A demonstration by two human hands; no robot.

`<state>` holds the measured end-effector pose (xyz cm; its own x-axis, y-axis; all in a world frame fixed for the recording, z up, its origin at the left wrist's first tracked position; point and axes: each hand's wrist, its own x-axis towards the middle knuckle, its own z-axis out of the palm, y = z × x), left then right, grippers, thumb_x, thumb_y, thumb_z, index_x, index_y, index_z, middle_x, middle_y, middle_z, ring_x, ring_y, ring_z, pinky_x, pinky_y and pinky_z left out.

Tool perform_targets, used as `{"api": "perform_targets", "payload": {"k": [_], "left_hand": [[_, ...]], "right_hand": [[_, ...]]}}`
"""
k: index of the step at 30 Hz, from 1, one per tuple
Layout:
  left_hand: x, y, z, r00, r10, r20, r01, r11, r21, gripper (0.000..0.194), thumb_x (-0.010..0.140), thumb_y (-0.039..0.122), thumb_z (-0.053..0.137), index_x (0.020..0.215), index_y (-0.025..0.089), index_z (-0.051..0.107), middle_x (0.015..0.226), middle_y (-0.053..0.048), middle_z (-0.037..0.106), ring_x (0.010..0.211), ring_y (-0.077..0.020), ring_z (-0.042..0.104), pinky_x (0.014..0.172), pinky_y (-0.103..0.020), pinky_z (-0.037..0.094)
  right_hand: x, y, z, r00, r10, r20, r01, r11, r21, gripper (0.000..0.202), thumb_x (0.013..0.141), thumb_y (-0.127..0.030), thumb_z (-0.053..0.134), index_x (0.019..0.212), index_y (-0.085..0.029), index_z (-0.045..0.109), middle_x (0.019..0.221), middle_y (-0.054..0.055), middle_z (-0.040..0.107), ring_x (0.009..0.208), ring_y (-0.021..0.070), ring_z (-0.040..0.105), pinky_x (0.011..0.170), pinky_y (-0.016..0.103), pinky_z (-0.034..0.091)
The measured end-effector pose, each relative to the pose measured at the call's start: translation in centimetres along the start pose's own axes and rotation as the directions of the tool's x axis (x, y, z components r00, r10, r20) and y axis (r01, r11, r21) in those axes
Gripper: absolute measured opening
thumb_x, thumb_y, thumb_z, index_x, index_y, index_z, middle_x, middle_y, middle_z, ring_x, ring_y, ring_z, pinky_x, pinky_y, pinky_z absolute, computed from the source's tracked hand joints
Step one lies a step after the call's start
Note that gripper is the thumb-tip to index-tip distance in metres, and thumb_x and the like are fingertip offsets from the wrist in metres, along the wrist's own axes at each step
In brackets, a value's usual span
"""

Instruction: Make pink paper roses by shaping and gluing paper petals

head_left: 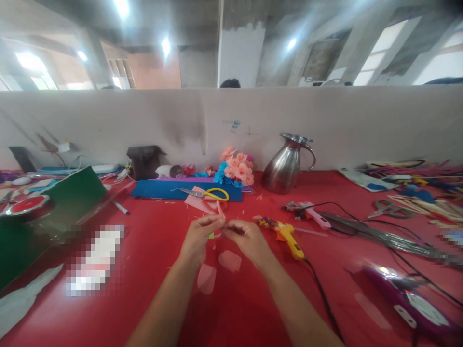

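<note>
In the middle of the red table, my left hand (198,237) is closed on a small pink folded piece (220,211) that stands up from its fingertips. My right hand (246,238) has its fingers pinched together at the base of that piece, touching or nearly touching the left fingertips; what it holds is too small to make out. Below the hands lie pink petal shapes, one (207,279) to the left and another (230,260) nearer the right wrist. Just beyond the hands, scissors with yellow handles (216,194) rest on a pink sheet (197,202).
A yellow glue gun (289,237) and a pink one (314,215) lie to the right, with cords. Behind stand a steel jug (283,166) and pink flowers (239,168). A purple device (408,299) sits front right, a green board (68,207) at left.
</note>
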<state>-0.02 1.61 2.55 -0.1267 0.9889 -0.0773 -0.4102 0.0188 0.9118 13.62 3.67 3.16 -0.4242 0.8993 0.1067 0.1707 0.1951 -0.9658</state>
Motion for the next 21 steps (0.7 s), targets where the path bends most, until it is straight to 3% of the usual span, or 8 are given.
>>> {"api": "perform_targets", "payload": {"k": [11, 21], "left_hand": [[-0.3, 0.4, 0.2, 0.999, 0.024, 0.044, -0.024, 1.000, -0.017, 0.014, 0.056, 0.025, 0.075, 0.062, 0.014, 0.068, 0.061, -0.001, 0.059, 0.061, -0.0102, 0.051, 0.064, -0.023, 0.039], [-0.2, 0.0, 0.3, 1.000, 0.008, -0.016, -0.008, 1.000, -0.020, 0.018, 0.050, 0.023, 0.077, 0.057, 0.014, 0.063, 0.057, 0.000, 0.058, 0.057, -0.0098, 0.051, 0.062, -0.024, 0.039]], "right_hand": [[0.2, 0.8, 0.2, 1.000, -0.005, 0.017, 0.005, 1.000, 0.008, 0.015, 0.073, -0.029, 0.059, 0.077, -0.019, 0.069, 0.072, 0.001, 0.067, 0.072, 0.0174, 0.060, 0.070, 0.029, 0.045], [0.3, 0.9, 0.4, 0.999, -0.032, 0.035, 0.030, 0.999, 0.039, 0.018, 0.072, -0.027, 0.057, 0.083, -0.021, 0.070, 0.077, 0.000, 0.069, 0.077, 0.0188, 0.061, 0.075, 0.032, 0.046]]}}
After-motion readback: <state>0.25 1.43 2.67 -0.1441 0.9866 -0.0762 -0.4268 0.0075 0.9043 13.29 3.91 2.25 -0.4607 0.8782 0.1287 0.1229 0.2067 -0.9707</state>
